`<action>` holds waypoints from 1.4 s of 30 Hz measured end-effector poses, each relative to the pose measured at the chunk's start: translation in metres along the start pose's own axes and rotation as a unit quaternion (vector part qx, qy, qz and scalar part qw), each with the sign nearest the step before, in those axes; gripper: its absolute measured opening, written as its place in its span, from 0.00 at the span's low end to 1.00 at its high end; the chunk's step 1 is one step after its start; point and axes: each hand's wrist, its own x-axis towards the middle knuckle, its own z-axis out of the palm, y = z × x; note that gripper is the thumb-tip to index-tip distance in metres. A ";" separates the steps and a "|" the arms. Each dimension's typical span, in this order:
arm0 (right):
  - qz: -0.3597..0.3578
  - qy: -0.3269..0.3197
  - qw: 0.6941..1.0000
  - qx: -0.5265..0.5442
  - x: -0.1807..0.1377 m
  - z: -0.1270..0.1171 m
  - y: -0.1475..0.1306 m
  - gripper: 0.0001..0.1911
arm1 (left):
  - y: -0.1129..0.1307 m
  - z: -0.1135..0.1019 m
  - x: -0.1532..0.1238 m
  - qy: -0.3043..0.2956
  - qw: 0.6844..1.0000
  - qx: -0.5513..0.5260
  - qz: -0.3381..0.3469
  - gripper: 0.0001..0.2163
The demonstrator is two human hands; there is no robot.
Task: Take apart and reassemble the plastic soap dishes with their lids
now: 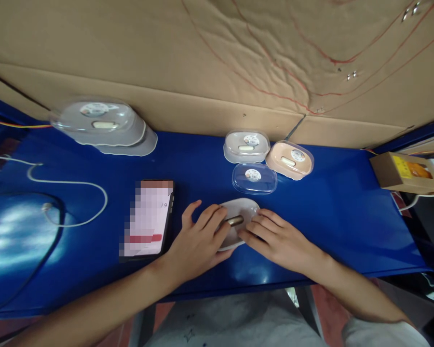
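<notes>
A pale oval plastic dish [249, 208] is at the front middle of the blue table. My left hand [204, 236] grips its left side, with the fingers over the rim and the thumb low at the near edge. At the right side, the bent fingers of my right hand [271, 233] hold the rim. A short bronze-coloured rod-like piece [235, 220] lies within the dish between my hands; its left end is close to my left fingers. Just behind sits a clear oval lid [255, 178] with a round label.
Farther back stand a lidded grey oval box [246, 147] and a lidded peach one [290, 160]. Stacked boxes [112, 126] are at the back left. A phone [148, 219] lies left of my hands. Cables [94, 183] cross the left side; a cardboard box [401, 173] is far right.
</notes>
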 end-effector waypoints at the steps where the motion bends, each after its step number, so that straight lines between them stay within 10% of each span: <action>1: 0.009 0.002 1.000 0.006 -0.001 0.002 0.003 0.15 | 0.000 -0.001 0.001 0.002 1.000 0.001 -0.006 0.15; 22: 0.062 0.014 0.986 0.156 -0.001 0.014 0.027 0.18 | -0.003 0.001 0.002 -0.071 0.995 -0.051 -0.047 0.27; 30: 0.253 0.013 0.962 0.100 -0.011 0.031 0.057 0.26 | -0.002 -0.003 0.001 -0.084 0.989 -0.094 -0.079 0.23; 42: 0.290 0.088 0.943 0.134 -0.015 0.028 0.067 0.25 | -0.005 -0.006 0.002 -0.082 0.959 -0.222 -0.156 0.30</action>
